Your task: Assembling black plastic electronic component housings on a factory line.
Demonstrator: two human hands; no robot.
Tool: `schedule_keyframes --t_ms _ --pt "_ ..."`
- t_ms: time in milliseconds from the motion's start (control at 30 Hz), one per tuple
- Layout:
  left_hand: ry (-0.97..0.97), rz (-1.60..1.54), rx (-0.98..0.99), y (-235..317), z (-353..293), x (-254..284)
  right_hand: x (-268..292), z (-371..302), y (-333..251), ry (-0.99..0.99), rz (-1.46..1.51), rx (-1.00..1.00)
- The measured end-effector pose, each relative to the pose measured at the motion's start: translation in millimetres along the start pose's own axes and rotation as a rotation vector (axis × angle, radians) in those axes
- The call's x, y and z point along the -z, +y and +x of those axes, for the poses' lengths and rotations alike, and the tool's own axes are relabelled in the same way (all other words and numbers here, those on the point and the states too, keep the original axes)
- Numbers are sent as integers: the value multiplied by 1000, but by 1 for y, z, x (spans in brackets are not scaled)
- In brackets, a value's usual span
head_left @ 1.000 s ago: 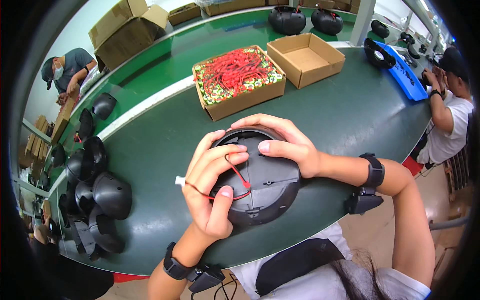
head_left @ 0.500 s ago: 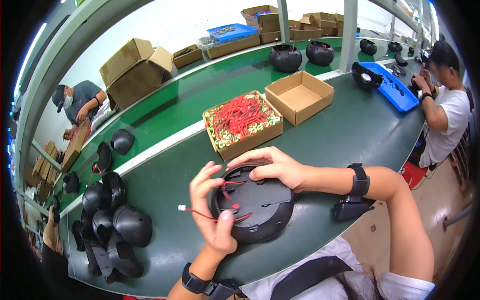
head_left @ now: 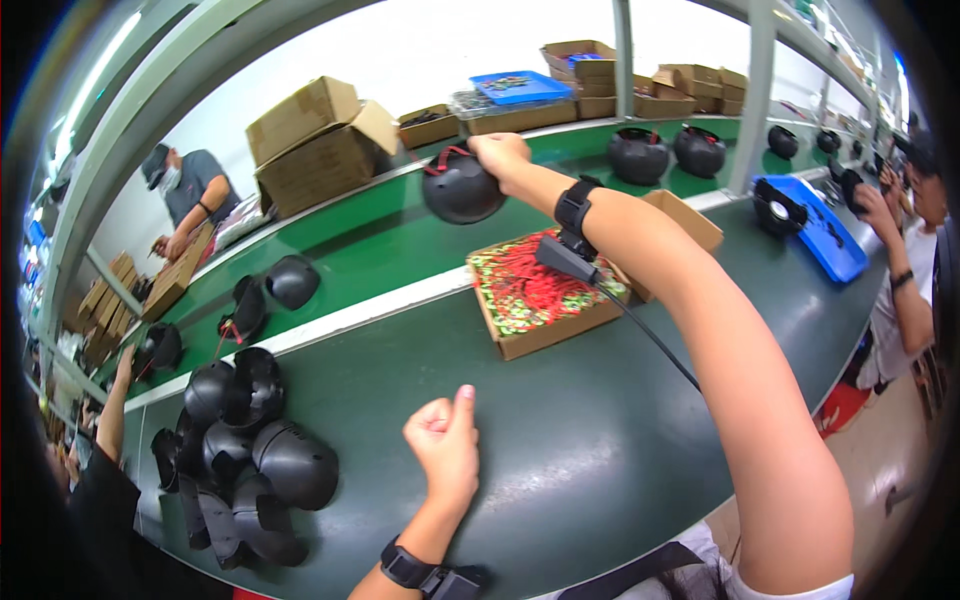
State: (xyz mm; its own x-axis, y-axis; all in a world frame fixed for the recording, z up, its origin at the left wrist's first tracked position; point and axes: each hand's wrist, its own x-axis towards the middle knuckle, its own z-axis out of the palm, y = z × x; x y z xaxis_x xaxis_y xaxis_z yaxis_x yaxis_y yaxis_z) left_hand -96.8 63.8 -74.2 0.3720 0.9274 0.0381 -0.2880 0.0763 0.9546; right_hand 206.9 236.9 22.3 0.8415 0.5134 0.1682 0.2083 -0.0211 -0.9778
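My right hand (head_left: 503,160) grips the rim of a round black plastic housing (head_left: 463,192), with red wires showing at its top. My arm is stretched out across the table, and the housing is over the green conveyor belt (head_left: 390,235). Below that forearm sits an open cardboard box (head_left: 515,345) full of red wire leads with green and white pieces. Above the near table, my left hand (head_left: 447,445) is closed with the thumb up, and I see nothing in it.
Several black shells (head_left: 296,465) are piled on the left. Another cardboard box (head_left: 690,220) is partly behind my right arm. Two round housings (head_left: 638,157) stand on the belt beside a metal post (head_left: 757,100). A blue tray (head_left: 835,240) lies before a co-worker (head_left: 905,290) on the right.
My right hand has carried the black housing from the near table forward to the belt. My left hand has let go of it and closed. The view has shifted a little.
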Motion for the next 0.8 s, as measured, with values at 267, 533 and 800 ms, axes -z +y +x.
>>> schedule_keyframes --t_ms 267,533,800 --pt "-13 79 -73 -10 -2 3 -23 54 62 -199 188 -138" --pt "44 73 -134 -11 0 2 1 45 45 -513 -349 -337" --pt "78 26 -133 -16 4 -1 -73 -31 -65 -334 -314 924"
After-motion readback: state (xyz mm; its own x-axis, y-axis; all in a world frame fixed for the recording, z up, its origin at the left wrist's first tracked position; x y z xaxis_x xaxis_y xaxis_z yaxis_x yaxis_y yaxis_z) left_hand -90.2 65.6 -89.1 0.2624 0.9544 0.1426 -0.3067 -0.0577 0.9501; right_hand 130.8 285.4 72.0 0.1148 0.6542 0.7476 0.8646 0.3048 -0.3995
